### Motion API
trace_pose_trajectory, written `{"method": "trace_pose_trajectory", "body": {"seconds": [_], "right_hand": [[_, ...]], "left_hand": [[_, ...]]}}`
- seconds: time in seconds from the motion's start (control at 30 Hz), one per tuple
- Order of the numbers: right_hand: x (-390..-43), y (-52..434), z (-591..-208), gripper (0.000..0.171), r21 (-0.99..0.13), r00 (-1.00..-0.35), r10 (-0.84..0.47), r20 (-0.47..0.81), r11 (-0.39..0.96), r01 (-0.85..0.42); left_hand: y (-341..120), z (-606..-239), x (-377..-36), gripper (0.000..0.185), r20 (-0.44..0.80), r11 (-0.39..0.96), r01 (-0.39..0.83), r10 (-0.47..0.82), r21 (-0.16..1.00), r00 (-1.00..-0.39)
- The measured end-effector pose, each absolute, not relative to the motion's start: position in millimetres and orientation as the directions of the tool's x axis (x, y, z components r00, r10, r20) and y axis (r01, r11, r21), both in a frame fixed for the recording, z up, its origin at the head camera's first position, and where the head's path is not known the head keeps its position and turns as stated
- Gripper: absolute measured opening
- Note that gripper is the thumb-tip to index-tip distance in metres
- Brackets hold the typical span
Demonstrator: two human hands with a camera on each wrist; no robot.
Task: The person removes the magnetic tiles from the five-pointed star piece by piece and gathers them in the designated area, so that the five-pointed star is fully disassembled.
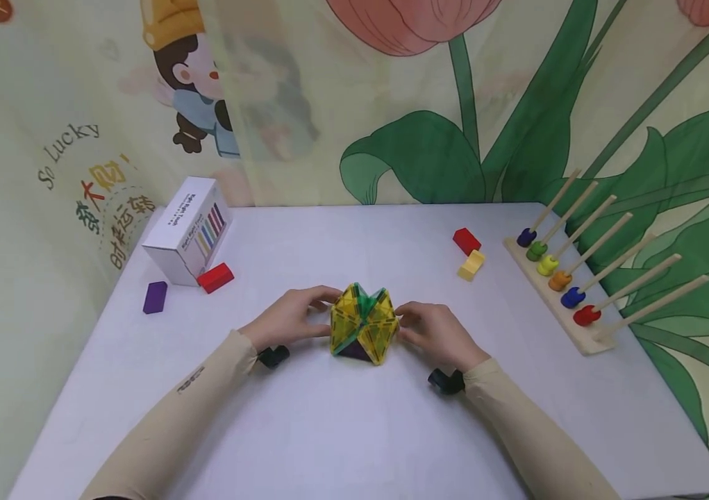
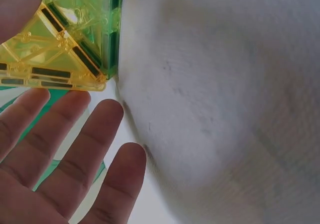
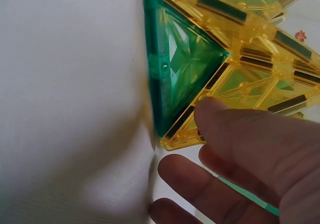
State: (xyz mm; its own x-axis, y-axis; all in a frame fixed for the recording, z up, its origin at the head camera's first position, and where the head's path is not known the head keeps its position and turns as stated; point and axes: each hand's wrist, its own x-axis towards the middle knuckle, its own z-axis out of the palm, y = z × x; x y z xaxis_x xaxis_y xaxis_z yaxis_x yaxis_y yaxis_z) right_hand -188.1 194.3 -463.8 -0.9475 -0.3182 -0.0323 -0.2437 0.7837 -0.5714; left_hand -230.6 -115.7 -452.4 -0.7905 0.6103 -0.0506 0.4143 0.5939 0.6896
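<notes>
1. We sit at a white table [image 1: 342, 430] by a wall with big painted flowers.
2. Our tile ball [image 1: 363, 323] stands in the middle, yellow and green tiles joined.
3. Our left hand [image 1: 288, 318] and right hand [image 1: 438, 333] touch its sides, fingers [image 2: 95, 144] straight and spread.
4. It looks mostly built.

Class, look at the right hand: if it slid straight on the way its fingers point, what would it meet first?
The right hand points left at the yellow-green tile shape, which its fingers already seem to touch; beyond it lies the left hand.
</notes>
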Motion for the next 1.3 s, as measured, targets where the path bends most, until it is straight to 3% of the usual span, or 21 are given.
{"method": "trace_pose_trajectory", "body": {"seconds": [0.53,0.93,1.03,1.17,1.3], "right_hand": [[-208.0,187.3,-458.2,0.031,-0.555,-0.936,-0.351,-0.013,0.782,-0.285],[-219.0,182.5,-457.2,0.033,-0.555,-0.944,-0.324,-0.060,0.797,-0.238],[-215.5,183.8,-456.3,0.033,-0.539,-0.950,-0.308,-0.054,0.810,-0.232],[-203.5,190.5,-450.6,0.032,-0.504,-0.957,-0.289,-0.001,0.827,-0.250],[-188.6,198.7,-441.9,0.031,-0.492,-0.962,-0.265,0.068,0.830,-0.264]], "left_hand": [[-116.3,-451.5,-228.4,0.059,-0.023,0.626,0.396,0.552,0.671,-0.834],[-117.9,-455.1,-224.5,0.053,-0.033,0.666,0.363,0.503,0.651,-0.864],[-120.2,-452.2,-220.9,0.062,-0.028,0.692,0.379,0.499,0.614,-0.866],[-126.2,-444.9,-210.5,0.088,0.023,0.725,0.442,0.508,0.528,-0.861],[-128.5,-438.1,-201.1,0.109,0.119,0.708,0.564,0.574,0.425,-0.810]]}}
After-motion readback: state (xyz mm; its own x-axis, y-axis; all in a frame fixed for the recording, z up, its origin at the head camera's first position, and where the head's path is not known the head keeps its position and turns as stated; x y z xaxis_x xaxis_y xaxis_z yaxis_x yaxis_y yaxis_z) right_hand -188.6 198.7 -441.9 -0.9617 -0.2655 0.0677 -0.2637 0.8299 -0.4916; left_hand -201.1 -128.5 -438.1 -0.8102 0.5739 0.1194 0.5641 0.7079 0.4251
